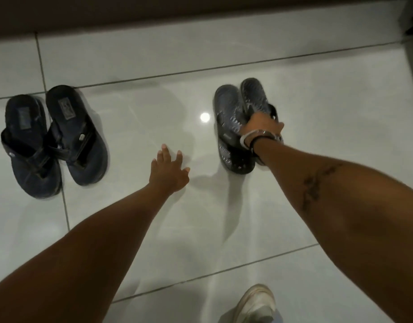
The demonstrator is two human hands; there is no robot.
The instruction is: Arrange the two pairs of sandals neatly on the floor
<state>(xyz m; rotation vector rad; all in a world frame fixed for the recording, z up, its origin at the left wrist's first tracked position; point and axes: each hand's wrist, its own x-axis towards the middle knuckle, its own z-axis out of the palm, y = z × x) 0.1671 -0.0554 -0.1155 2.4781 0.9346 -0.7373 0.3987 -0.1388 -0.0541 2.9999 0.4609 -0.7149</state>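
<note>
Risk first: grey patterned rubber sandals (pixel 239 117), gripped together by right hand (pixel 262 127) over glossy white tiled floor (pixel 154 94), likely to land skewed or splayed if released unevenly or slid on slick tile. Right fingers curled around both straps, mostly hidden beneath them, pinching pair side by side. Left hand (pixel 169 171) empty, fingers (pixel 164 151) spread above floor. Dark blue flip-flops (pixel 54 141) lying overlapped, well apart, toward floor's left edge.
</note>
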